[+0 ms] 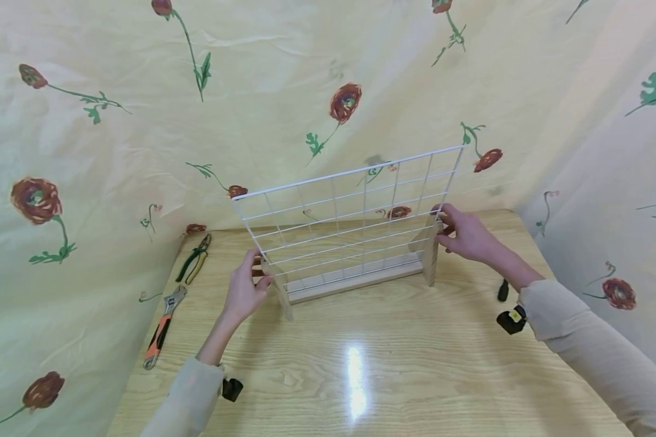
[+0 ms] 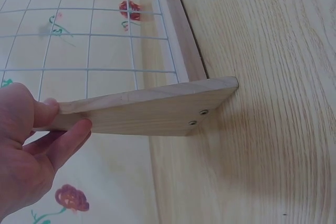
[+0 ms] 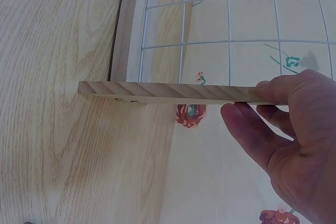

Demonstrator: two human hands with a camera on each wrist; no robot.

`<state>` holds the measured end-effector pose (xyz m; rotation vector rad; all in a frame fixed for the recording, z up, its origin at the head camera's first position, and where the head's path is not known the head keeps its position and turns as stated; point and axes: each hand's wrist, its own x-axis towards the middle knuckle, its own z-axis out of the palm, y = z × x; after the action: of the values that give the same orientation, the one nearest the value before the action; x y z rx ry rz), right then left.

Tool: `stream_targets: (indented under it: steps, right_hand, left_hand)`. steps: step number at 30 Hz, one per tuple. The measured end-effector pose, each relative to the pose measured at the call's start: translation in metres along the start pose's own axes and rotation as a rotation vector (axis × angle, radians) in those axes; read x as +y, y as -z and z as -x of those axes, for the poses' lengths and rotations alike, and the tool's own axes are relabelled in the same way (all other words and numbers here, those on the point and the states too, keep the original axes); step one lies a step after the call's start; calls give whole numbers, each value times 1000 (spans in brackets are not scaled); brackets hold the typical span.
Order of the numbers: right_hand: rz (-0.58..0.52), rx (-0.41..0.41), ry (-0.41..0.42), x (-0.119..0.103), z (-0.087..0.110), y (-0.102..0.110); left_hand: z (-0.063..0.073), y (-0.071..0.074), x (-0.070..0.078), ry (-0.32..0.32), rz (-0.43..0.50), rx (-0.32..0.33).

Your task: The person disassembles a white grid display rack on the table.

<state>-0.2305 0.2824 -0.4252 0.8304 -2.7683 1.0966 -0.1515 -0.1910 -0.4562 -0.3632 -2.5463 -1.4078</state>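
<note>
Flower-patterned covering (image 1: 142, 139) hangs behind and to both sides of a wood-grain table (image 1: 415, 364), which bears a bright patch of glare toward its front. Toward the back of the table, between the two hands, stands a rack consisting of a white wire grid (image 1: 364, 209), a left wooden side panel (image 1: 285, 301), a right wooden side panel (image 1: 430, 258) and a wooden crossbar (image 1: 355, 286) joining the panels low down. The grid's top rail rises above both hands.

The left hand (image 1: 245, 290) grips the upper end of the left panel, thumb on one side and fingers on the other. The right hand (image 1: 467, 235) pinches the upper end of the right panel likewise. Both hands cover the panel ends they hold, so those ends cannot be fully inspected. Two screw heads (image 2: 203, 112) show on the outer face of the left panel, near its foot; similar fittings on the right panel are seen only edge-on.

Pliers (image 1: 198, 266) with one yellow handle lie near the table's left back corner, and an adjustable wrench (image 1: 161, 325) with an orange-and-black handle lies just in front of them, both well apart from the rack. Beside the right forearm lies a black handle (image 1: 503, 290), partly hidden by the arm.
</note>
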Motion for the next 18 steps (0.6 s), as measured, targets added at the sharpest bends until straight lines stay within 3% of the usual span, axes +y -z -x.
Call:
stream_targets:
  steps: [18]
  right_hand:
    - [-4,-10,22,-7,-7,-7]
  left_hand:
    - [10,9,-3,12,-20,11]
